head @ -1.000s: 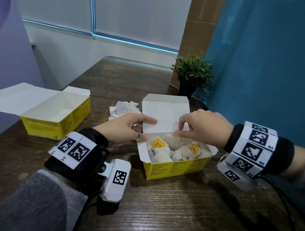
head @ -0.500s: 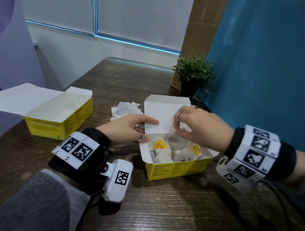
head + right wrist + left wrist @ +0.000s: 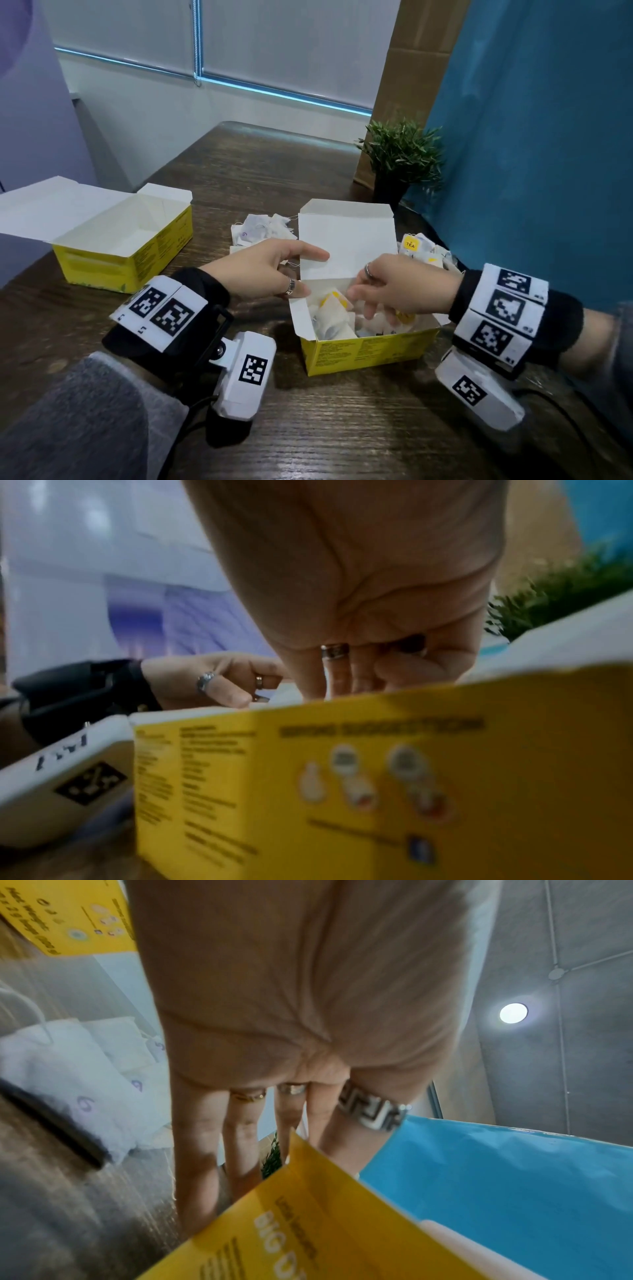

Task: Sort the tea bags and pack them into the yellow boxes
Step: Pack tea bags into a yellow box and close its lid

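Two open yellow tea boxes on a dark wood-grain table [image 3: 342, 428], hands at the nearer one.

The left hand [image 3: 260, 270] holds up the white lid [image 3: 346, 240] of the near yellow box [image 3: 370, 353], index finger across the lid, thumb at its left edge. The right hand [image 3: 400, 291] reaches down among the tea bags [image 3: 330, 318] inside; whether it pinches one is hard to tell. The second yellow box [image 3: 130, 260] sits open, well to the left. Loose tea bag piles [image 3: 263, 228] lie behind the lid. A potted plant [image 3: 400, 154] stands at the far edge beside a blue curtain [image 3: 534, 137] and cardboard panel [image 3: 421, 51]; blinds cover the window [image 3: 274, 44].
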A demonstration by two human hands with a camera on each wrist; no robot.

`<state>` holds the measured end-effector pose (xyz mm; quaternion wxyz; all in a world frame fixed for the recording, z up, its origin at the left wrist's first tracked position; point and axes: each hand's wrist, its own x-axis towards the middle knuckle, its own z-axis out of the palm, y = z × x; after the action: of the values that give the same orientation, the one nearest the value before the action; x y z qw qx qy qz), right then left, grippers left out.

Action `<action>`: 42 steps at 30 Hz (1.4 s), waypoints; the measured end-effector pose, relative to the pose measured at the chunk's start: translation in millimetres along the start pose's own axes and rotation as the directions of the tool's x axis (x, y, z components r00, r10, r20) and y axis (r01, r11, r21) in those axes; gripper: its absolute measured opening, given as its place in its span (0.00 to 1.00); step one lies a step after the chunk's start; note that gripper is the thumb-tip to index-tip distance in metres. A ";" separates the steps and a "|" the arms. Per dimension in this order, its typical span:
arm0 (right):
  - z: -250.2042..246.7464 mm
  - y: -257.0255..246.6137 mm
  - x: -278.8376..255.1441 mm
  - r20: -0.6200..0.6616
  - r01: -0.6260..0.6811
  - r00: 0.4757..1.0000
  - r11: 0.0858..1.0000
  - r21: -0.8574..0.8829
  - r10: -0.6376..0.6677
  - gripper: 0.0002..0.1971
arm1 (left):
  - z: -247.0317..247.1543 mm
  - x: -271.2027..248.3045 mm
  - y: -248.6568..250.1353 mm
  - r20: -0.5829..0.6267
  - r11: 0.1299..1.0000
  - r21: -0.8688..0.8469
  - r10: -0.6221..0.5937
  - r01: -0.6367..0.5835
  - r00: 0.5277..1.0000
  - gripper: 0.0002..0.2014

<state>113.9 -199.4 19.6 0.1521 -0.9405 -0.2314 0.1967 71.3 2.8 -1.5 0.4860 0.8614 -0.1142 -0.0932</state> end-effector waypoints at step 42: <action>-99.9 74.1 9.6 -0.517 -0.094 0.847 0.992 0.087 0.126 0.07 | -3.1 6.3 -6.1 -0.036 0.999 0.037 0.008 -0.007 0.999 0.25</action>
<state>193.5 -276.8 76.3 0.2251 -0.9654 -0.1214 -0.0502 78.8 6.6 -5.4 0.4725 0.8713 -0.1102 -0.0738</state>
